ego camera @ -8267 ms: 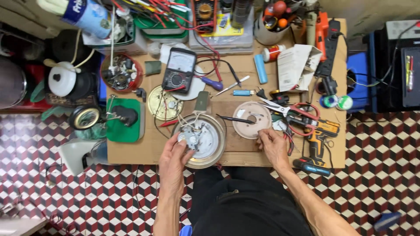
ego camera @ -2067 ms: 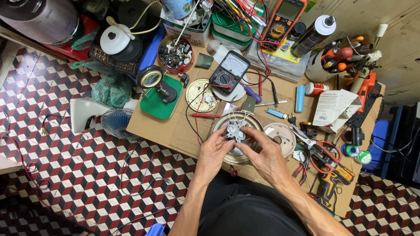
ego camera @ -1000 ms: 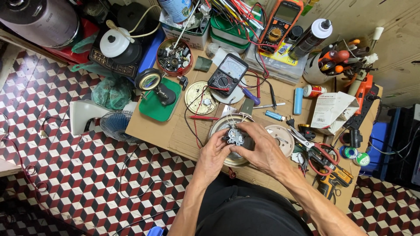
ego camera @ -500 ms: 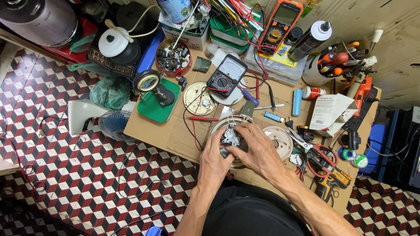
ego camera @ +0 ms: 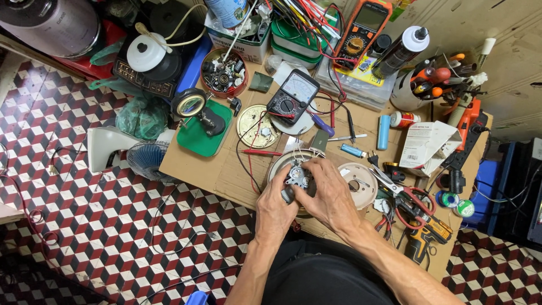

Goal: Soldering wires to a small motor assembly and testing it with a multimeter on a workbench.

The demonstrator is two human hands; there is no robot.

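A round metal appliance base (ego camera: 280, 164) lies on the cardboard-covered workbench (ego camera: 226, 169) near its front edge. At its centre sits a small grey switch assembly (ego camera: 297, 176) with white wires. My left hand (ego camera: 275, 206) grips the near rim of the base, thumb up by the assembly. My right hand (ego camera: 327, 193) covers the right side of the base, its fingers curled on the assembly. A white round plastic cover (ego camera: 361, 183) lies just right of my right hand.
A black analogue multimeter (ego camera: 293, 97) with red leads and a brass disc (ego camera: 257, 127) lie behind the base. A magnifier on a green stand (ego camera: 197, 116), an orange multimeter (ego camera: 361, 31), spray can (ego camera: 398, 52), pliers (ego camera: 415, 206), a blue lighter (ego camera: 354, 151) and several tools crowd the bench. Checkered floor (ego camera: 113, 226) to the left.
The view tilted and moved closer since the oldest frame. My right hand came from the bench edge onto the base, and over the last second both hands closed tighter around the assembly.
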